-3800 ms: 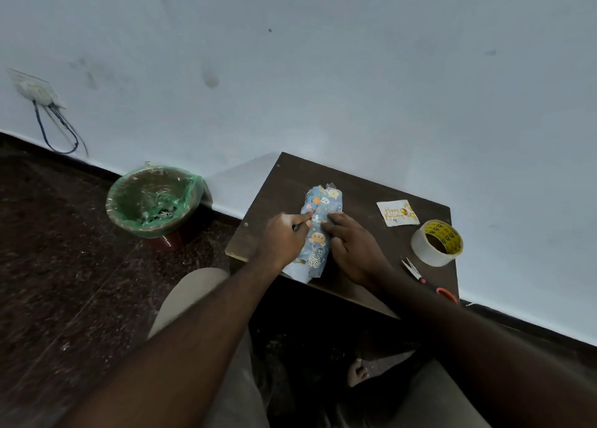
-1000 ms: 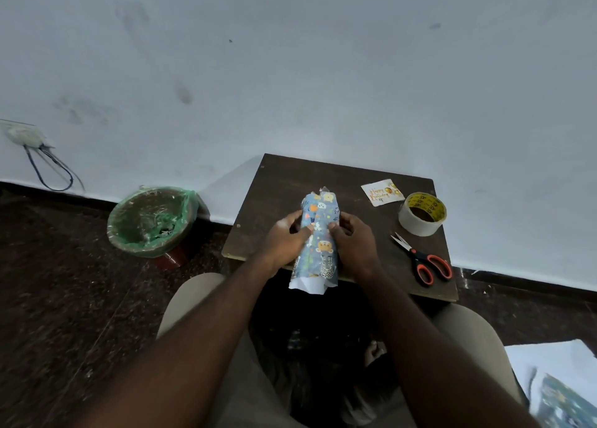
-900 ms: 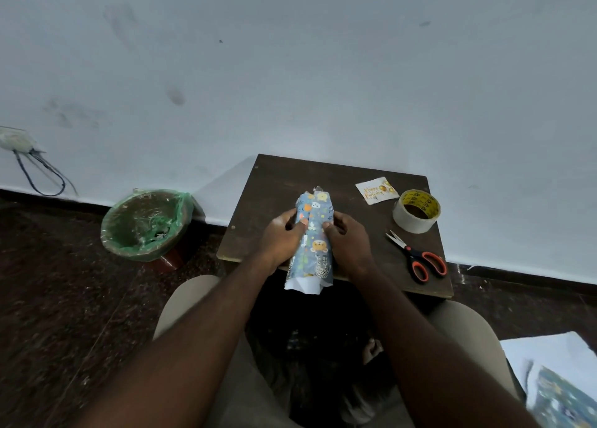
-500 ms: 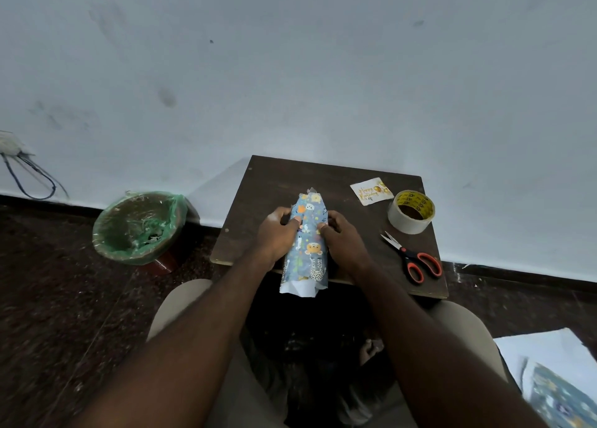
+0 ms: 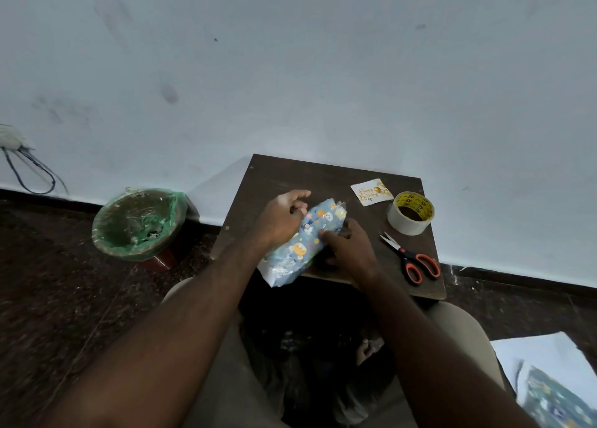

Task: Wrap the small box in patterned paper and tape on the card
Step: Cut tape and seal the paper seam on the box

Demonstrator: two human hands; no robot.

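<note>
Holding wrapped box [image 5: 305, 245] left of tape roll [image 5: 410, 213]: right hand [image 5: 347, 248] pinches its paper; left hand [image 5: 280, 218] curled against it, grip cannot tell. Advice: crease the open near end tight, press flaps flat before taping.

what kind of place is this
Probably a plain room in a home: a small wooden table by a bare painted wall, and a lined waste bin on the dark stone floor.

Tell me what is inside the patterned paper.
Nothing inside shows: the patterned paper covers its contents, so the box cannot be seen. Its white underside shows at the near end; the right hand grips it.
</note>
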